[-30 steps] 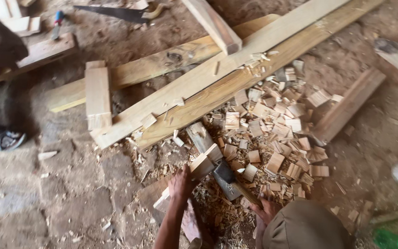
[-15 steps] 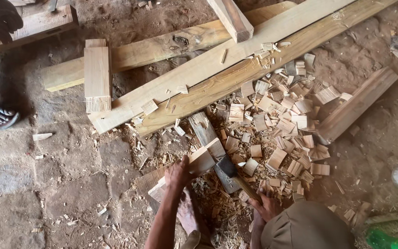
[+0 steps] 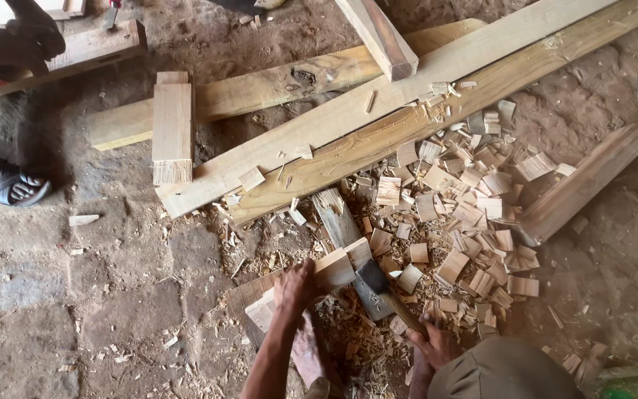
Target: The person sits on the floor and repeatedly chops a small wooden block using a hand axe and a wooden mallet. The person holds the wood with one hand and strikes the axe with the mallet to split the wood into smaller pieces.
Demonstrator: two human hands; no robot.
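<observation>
Lowered, axe head (image 3: 372,284) meets block (image 3: 335,267) left hand (image 3: 295,287) grips; right hand (image 3: 431,341) clutches half-hidden handle

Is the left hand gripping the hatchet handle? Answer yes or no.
No: the left hand presses on a small wooden block, while the right hand holds the hatchet handle.

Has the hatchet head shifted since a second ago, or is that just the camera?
Cannot tell. The hatchet head sits beside the small wood block under the left hand, as before; the camera itself moved.
</observation>
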